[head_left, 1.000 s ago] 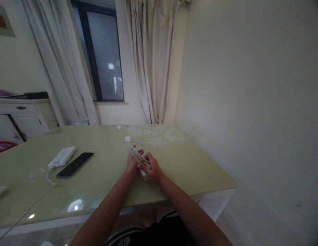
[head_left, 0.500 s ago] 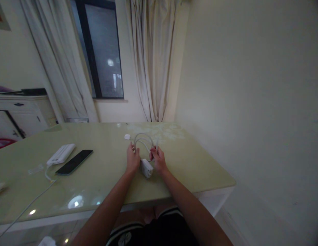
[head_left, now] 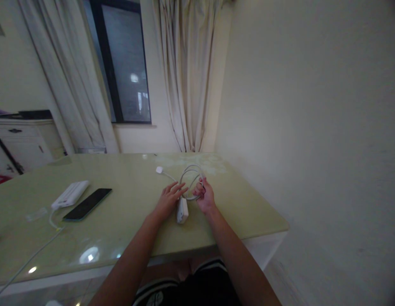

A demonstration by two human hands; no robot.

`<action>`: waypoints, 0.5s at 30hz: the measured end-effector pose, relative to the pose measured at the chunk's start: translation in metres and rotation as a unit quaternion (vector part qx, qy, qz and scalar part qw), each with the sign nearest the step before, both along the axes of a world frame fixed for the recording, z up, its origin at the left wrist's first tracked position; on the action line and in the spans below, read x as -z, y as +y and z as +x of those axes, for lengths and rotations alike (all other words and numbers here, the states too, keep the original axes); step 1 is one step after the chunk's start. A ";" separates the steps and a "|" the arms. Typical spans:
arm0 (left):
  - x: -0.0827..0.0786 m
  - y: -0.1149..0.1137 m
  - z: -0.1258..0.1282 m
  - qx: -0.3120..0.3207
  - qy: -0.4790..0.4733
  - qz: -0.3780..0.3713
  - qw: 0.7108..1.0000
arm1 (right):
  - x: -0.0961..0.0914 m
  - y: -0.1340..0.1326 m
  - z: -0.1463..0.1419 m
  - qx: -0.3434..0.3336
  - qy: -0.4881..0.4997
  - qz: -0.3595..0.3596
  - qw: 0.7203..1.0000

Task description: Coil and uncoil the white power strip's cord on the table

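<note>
A white charging cable [head_left: 191,166] lies in loops over the table, with my right hand [head_left: 205,196] closed around the right side of its coil. My left hand [head_left: 170,198] reaches flat over the coil's near left part, fingers spread and touching or just above the cable. Close below the left fingers, a white power adapter [head_left: 182,211] rests on the tabletop. One strand runs left from the coil to a small white connector [head_left: 159,170]. Where the cable meets the adapter is partly hidden by the left hand.
A black phone [head_left: 88,204] and a white power bank [head_left: 71,194] lie on the left of the glossy green table [head_left: 130,238]. From the power bank, a white cord [head_left: 28,260] trails over the front edge. A wall [head_left: 312,127] borders the table's right side.
The cable coil has shifted right with my right hand. My left hand has opened and spread over it. The adapter has turned, and the strand to the connector now shows.
</note>
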State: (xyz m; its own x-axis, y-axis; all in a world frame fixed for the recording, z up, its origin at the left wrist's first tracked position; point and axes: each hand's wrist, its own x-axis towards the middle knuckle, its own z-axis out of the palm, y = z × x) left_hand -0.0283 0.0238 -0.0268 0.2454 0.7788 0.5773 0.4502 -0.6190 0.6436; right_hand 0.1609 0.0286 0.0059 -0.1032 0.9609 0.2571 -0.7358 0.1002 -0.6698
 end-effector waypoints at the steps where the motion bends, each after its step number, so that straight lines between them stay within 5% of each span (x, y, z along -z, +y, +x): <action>1: -0.001 -0.002 0.002 0.011 -0.005 0.007 1.000 | -0.001 -0.001 0.002 -0.009 0.000 -0.003 1.000; 4: -0.006 -0.007 0.011 0.073 -0.059 -0.001 0.996 | -0.002 -0.003 0.004 -0.021 -0.017 -0.003 1.000; 8: -0.006 -0.011 0.022 0.145 -0.086 -0.103 0.980 | -0.001 -0.002 0.002 -0.034 -0.035 0.007 0.999; 15: -0.006 -0.020 0.029 0.103 -0.090 -0.171 0.976 | 0.005 0.005 -0.008 0.017 -0.083 -0.003 0.996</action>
